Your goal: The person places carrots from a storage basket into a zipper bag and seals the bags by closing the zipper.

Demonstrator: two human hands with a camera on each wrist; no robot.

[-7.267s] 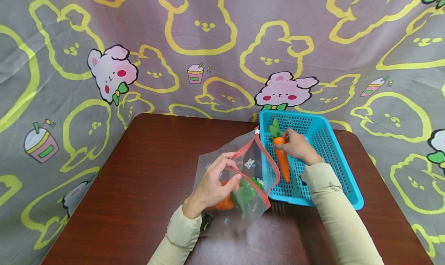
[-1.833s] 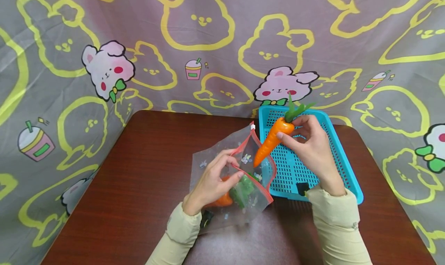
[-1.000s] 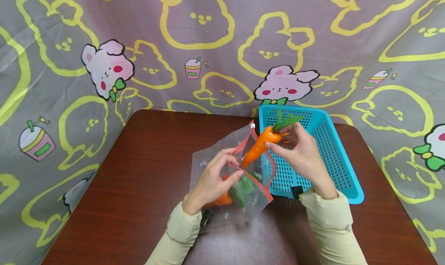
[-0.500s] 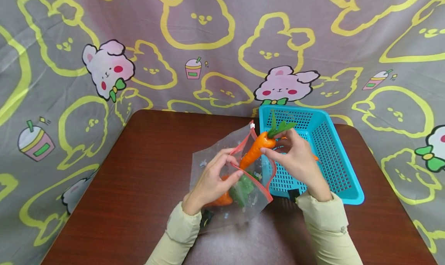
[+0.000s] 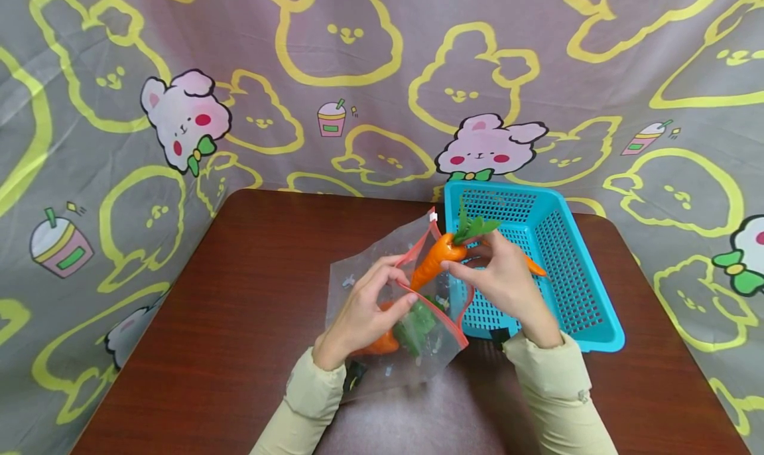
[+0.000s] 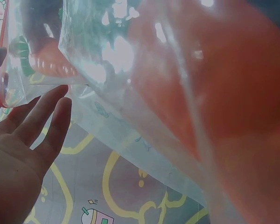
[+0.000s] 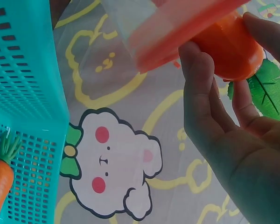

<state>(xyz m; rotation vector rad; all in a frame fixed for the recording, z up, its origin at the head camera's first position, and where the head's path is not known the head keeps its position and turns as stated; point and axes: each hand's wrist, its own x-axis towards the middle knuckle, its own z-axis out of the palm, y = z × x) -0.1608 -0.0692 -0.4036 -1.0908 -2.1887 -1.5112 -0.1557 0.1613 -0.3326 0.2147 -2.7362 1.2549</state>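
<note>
Over the brown table (image 5: 239, 296), the right hand (image 5: 501, 282) is pinching a toy carrot (image 5: 434, 259) by its thick end, tip entering the zip bag (image 5: 382, 289) whose red-edged mouth the left hand (image 5: 358, 319) is pinching open beside the blue basket (image 5: 573, 276).

Glossy clear plastic bag (image 5: 390, 309), perforated plastic basket (image 5: 573, 289), polished wood table (image 5: 239, 296)

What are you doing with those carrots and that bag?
A person is at a brown table. The left hand pinches the red zip edge of a clear zip bag, holding its mouth open. The right hand grips a toy carrot near its green top, tip pointed into the mouth. Another carrot already lies inside, and one more sits in the blue basket.
</note>
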